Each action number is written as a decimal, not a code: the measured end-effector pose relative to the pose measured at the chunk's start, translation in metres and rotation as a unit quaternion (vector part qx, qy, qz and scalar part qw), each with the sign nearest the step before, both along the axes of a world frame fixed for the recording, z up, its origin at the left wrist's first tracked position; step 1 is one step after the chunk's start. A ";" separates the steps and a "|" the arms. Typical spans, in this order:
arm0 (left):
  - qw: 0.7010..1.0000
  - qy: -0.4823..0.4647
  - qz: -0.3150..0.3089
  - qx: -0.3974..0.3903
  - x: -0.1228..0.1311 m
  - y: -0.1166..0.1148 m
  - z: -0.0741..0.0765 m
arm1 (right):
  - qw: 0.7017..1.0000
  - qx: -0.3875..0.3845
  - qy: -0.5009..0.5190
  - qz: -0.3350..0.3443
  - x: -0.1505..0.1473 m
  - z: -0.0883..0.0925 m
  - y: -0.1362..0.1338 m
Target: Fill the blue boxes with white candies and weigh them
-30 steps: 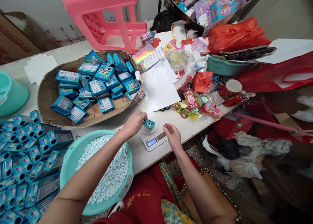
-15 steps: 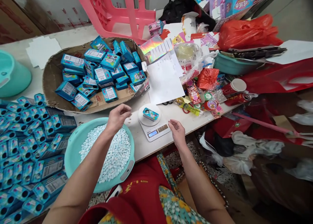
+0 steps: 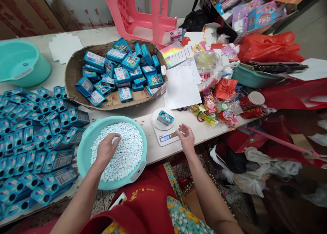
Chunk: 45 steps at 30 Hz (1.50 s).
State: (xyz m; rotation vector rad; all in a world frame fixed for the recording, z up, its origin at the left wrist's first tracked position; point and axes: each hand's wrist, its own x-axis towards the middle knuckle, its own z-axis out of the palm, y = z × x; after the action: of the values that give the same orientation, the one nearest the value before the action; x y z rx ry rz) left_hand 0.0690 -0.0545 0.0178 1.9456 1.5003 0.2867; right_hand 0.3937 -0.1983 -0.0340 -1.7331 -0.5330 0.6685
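My left hand [image 3: 107,148] hovers over the small pale-blue and white candies [image 3: 127,149] in a turquoise basin [image 3: 84,138]. Its fingers are loosely bent, with the thumb a little apart, and nothing shows in them. Beside the front right corner of a white digital scale [image 3: 161,141], my right hand [image 3: 186,138] has its fingers spread and holds nothing. A blue candy box [image 3: 166,118] with a round hole at one end lies on the scale's round plate.
Many blue boxes with round holes [image 3: 55,127] stand in rows at the left. Behind the basin, a cardboard tray [image 3: 112,103] holds more boxes. Papers [image 3: 182,87], candy packets [image 3: 209,103] and cups crowd the right; a pink stool [image 3: 143,21] and an empty turquoise tub [image 3: 38,67] stand behind.
My left hand has moved down and left, from above the basin's far right rim to over the candies. My right hand stays beside the scale. The view has shifted left.
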 end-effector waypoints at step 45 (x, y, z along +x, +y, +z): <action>0.925 0.158 0.293 0.185 -0.181 -0.034 0.022 | 0.941 -0.050 -0.193 0.272 -0.118 0.081 0.252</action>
State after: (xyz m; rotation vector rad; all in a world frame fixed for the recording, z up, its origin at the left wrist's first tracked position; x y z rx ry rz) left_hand -0.1117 -0.0889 0.0397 1.8268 2.3818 0.5692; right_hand 0.2760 0.0541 0.0469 -1.8311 -1.3040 0.7455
